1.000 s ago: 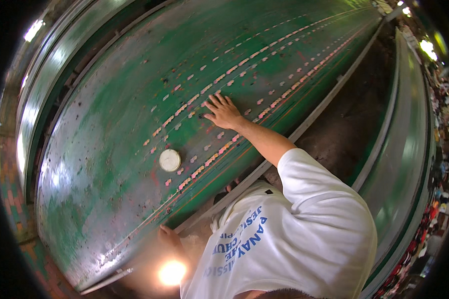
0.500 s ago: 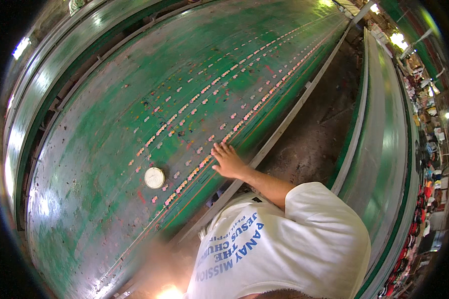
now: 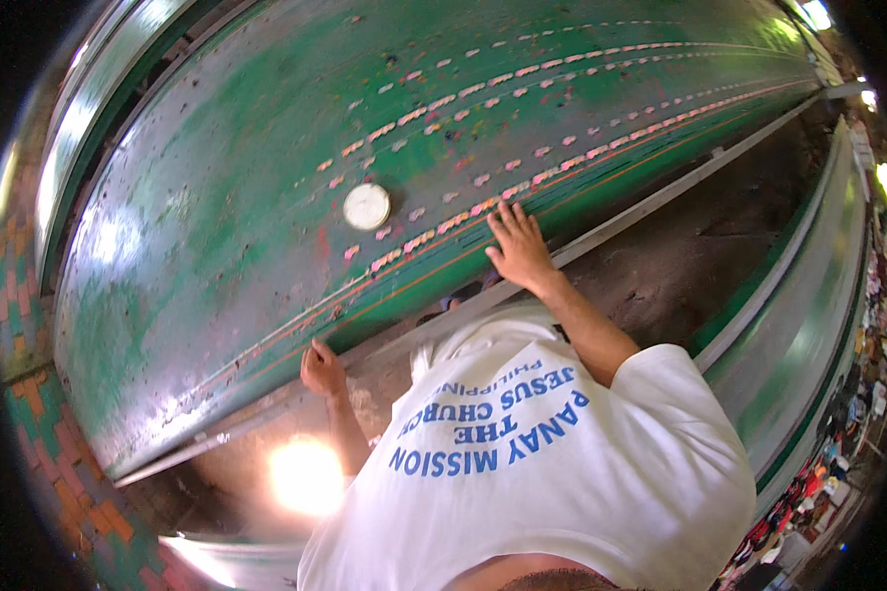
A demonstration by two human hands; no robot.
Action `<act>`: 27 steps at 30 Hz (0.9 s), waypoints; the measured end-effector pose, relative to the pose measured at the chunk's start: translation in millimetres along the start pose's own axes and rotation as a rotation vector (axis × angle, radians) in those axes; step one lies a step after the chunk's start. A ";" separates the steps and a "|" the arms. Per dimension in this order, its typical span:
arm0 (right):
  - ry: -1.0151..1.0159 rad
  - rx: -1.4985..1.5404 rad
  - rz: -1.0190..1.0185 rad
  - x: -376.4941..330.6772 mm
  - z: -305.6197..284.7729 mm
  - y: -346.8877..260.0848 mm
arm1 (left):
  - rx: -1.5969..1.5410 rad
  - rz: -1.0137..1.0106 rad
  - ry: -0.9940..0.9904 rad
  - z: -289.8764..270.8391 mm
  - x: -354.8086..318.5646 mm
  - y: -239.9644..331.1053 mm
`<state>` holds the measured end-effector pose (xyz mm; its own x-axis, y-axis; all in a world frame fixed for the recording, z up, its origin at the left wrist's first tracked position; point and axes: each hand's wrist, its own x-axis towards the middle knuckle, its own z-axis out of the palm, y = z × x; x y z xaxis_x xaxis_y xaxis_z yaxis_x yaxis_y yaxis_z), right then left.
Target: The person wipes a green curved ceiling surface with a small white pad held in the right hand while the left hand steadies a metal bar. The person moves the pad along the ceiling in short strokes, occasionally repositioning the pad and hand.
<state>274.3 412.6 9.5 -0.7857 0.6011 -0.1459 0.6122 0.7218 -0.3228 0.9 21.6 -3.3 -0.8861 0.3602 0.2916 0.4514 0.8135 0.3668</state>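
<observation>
My right hand (image 3: 519, 246) lies open, fingers spread, over the near edge of a long green table (image 3: 237, 246). Its fingertips touch or nearly touch a tight row of small pink and yellow pieces (image 3: 434, 236), whose kind I cannot make out. My left hand (image 3: 323, 369) is closed at the table's near edge, farther left, past the end of that row. Whether anything is inside its curled fingers is hidden. A round whitish lid or tub (image 3: 367, 207) rests on the tabletop beyond the row.
Further rows of small pale pieces (image 3: 483, 87) run along the table to the far right. A pale rail (image 3: 650, 205) borders its near side. Another long table (image 3: 798, 266) stands at the right, with a cluttered heap (image 3: 838, 473) beyond. Brick paving (image 3: 64, 463) shows at the left.
My left hand, a blur low in the view before, is now plainly seen, closed at the table edge. The view has turned. My right hand stays spread by the row.
</observation>
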 end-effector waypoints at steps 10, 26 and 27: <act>-0.082 0.042 -0.052 11.9 -19.5 16.5 | 0.077 0.064 -0.023 1.8 0.4 2.6; -0.286 0.357 -0.283 71.0 -67.8 52.9 | -0.047 -0.305 -0.035 38.2 -35.5 147.5; -0.298 0.394 -0.301 80.2 -65.7 48.2 | -0.062 -0.285 -0.031 38.2 -34.2 149.0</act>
<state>246.6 518.1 43.7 -0.9463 0.2250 -0.2322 0.3230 0.6299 -0.7063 94.4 147.9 7.7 -0.9805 0.1355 0.1426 0.1885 0.8546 0.4838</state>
